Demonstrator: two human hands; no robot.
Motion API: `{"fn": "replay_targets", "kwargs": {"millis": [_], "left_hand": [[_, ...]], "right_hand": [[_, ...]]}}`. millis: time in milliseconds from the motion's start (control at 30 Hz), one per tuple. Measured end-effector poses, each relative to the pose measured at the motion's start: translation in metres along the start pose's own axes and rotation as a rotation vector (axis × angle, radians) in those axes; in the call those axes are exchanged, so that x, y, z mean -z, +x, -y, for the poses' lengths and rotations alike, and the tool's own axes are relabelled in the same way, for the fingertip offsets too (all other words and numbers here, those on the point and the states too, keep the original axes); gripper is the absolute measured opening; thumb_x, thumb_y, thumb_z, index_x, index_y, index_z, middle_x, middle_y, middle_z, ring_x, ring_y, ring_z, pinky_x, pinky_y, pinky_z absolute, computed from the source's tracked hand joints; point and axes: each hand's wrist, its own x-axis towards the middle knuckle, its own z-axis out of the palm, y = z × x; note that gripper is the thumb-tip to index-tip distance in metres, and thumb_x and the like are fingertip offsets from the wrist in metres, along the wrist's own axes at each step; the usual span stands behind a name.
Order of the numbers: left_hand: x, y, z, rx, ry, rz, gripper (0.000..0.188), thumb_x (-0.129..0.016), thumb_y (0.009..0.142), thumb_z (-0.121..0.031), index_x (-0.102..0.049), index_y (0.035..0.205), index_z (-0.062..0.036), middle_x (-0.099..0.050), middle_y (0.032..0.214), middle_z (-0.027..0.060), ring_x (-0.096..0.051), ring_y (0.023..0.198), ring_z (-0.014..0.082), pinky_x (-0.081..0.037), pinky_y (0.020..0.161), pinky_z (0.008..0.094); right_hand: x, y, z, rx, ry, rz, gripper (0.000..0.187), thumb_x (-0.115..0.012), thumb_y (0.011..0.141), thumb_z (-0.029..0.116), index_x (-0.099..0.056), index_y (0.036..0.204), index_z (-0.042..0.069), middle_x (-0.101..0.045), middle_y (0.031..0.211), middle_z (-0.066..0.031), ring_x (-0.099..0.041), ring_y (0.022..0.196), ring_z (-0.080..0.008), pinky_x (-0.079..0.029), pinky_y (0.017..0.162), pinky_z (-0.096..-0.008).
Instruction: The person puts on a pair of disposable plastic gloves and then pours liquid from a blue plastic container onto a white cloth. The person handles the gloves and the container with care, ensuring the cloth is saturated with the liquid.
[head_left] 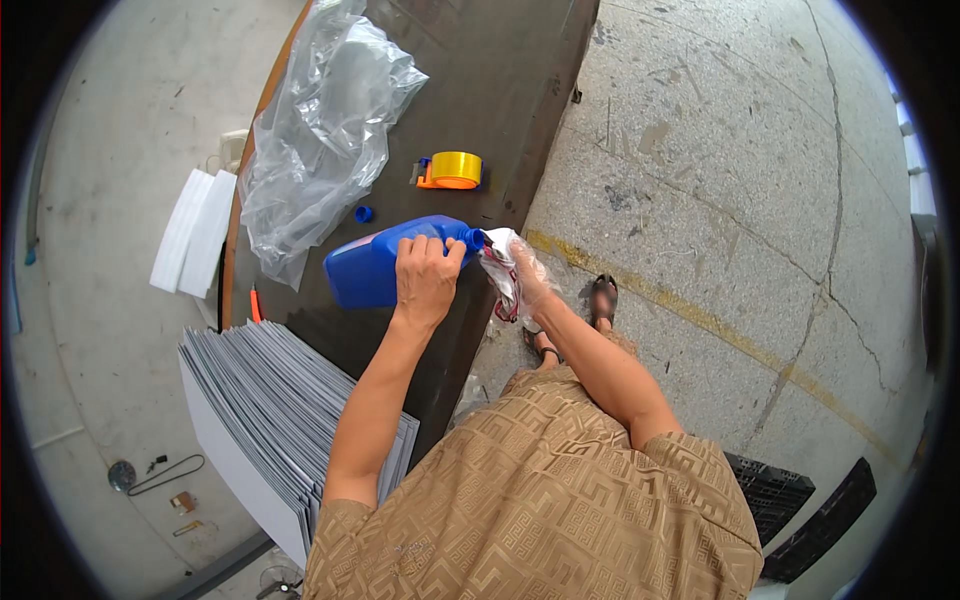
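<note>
My left hand (427,282) is closed round the handle of a blue plastic jug (362,268), which lies tilted over the dark table with its open mouth toward the right. A crumpled white cloth (503,262) with dark red edging is bunched in my right hand (529,275), right at the jug's mouth. Clear plastic seems to cover part of that hand. Behind the jug, a loose blue cap (364,214) lies on the table. I cannot see whether any liquid is leaving the jug.
On the dark table (480,60) lie a tape dispenser with yellow tape (455,170), a crumpled clear plastic sheet (330,130) and an orange-handled tool (256,303). A tall stack of grey-white sheets (290,410) stands at the near left. Black pallets (770,495) are at the lower right.
</note>
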Motion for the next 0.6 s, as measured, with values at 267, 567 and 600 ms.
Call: {"fn": "replay_targets", "kwargs": {"millis": [267,567,600], "left_hand": [[-0.013,0.003,-0.023,-0.082,0.011,0.028,0.005,-0.061,0.084,-0.008,-0.064,0.087,-0.0070,-0.058,0.069,0.0076,-0.057,0.071,0.0247,-0.042,0.068,0.0393],[-0.019,0.011,-0.038,-0.140,0.021,0.053,0.007,-0.061,0.081,-0.007,-0.064,0.087,-0.0060,-0.059,0.070,0.0081,-0.058,0.072,0.0251,-0.043,0.069,0.0390],[-0.020,0.011,-0.040,-0.145,0.025,0.062,0.007,-0.061,0.081,-0.007,-0.064,0.087,-0.0059,-0.059,0.070,0.0081,-0.058,0.072,0.0251,-0.043,0.069,0.0389]], "right_hand": [[0.013,-0.014,-0.005,0.088,0.035,-0.066,0.043,-0.053,0.101,0.043,-0.056,0.129,0.010,-0.066,0.119,-0.0064,-0.064,0.107,-0.0179,-0.051,0.096,-0.0333],[0.033,-0.016,-0.010,0.100,0.005,-0.101,0.043,-0.053,0.101,0.043,-0.055,0.128,0.010,-0.064,0.118,-0.0043,-0.063,0.101,-0.0162,-0.051,0.088,-0.0321],[0.034,-0.017,-0.011,0.105,0.005,-0.121,0.043,-0.053,0.101,0.042,-0.055,0.128,0.010,-0.065,0.118,-0.0052,-0.064,0.103,-0.0169,-0.051,0.092,-0.0327]]}}
